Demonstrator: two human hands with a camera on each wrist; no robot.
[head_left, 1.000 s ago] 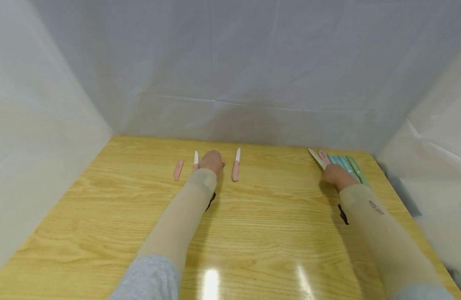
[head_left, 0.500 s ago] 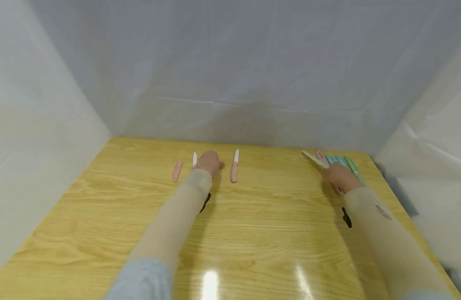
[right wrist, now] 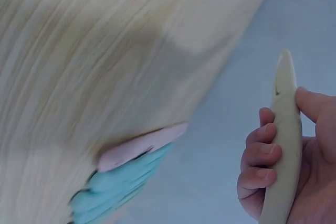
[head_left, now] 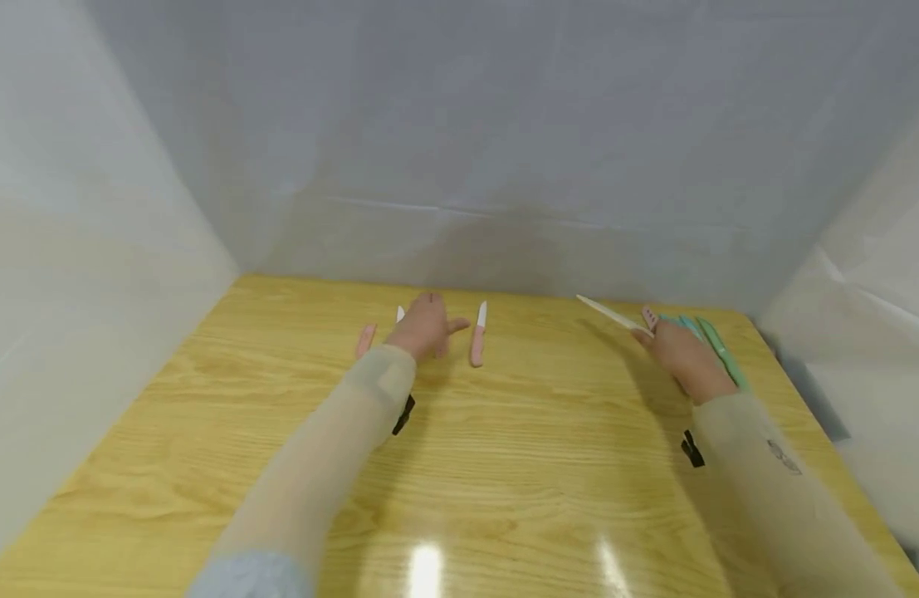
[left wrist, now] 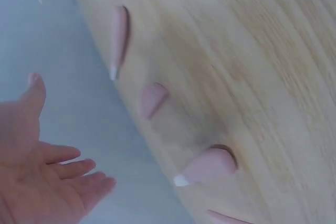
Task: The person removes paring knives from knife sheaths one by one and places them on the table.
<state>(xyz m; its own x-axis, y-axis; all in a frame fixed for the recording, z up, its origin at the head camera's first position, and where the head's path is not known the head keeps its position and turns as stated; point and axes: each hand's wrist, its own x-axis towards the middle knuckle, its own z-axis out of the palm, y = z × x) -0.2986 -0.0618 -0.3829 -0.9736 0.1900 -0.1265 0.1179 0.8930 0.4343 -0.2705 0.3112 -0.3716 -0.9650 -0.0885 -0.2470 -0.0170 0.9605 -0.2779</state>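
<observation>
My left hand (head_left: 425, 324) hovers over a row of pink pieces with its thumb stretched out. In the left wrist view the left hand (left wrist: 50, 174) has loose, extended fingers and holds nothing. Beside it lie a pink-handled knife (head_left: 477, 340) with a white blade and a short pink piece (left wrist: 154, 100). A second white-tipped pink knife (left wrist: 210, 165) is partly covered by the hand in the head view. My right hand (head_left: 683, 357) grips a long cream knife (right wrist: 286, 140), fingers curled round it and thumb along its side, tip pointing far left.
A flat pink piece (head_left: 365, 340) lies at the left end of the row. By the right hand lie a pink-handled item (right wrist: 142, 146), several blue handles (right wrist: 118, 187) and a green-handled one (head_left: 721, 349). Grey-white sheeting (head_left: 504, 149) rises behind the wooden table (head_left: 504, 465).
My right hand has lifted from the blue handles with the cream knife, whose tip has swung left. My left hand has risen slightly and its thumb has spread to the right.
</observation>
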